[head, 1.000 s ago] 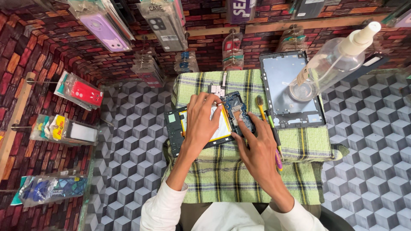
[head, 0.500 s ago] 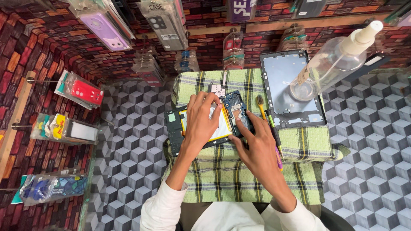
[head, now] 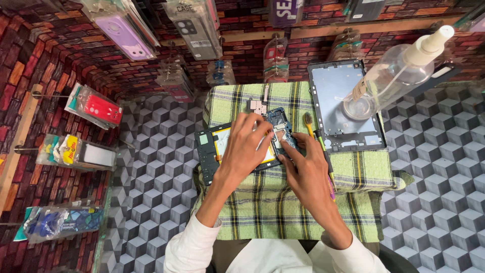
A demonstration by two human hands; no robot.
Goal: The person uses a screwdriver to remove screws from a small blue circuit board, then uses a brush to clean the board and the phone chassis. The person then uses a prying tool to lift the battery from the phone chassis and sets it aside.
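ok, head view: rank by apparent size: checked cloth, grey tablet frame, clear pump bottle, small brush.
1. checked cloth
2. grey tablet frame
3. clear pump bottle, though it stands nearer the camera, so this is unsure
4. small brush

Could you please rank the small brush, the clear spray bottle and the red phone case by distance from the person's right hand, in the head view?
From the right hand:
1. Small brush, just above it on the green checked cloth.
2. Clear spray bottle, up and to the right.
3. Red phone case, far left, hanging on the brick-patterned wall.
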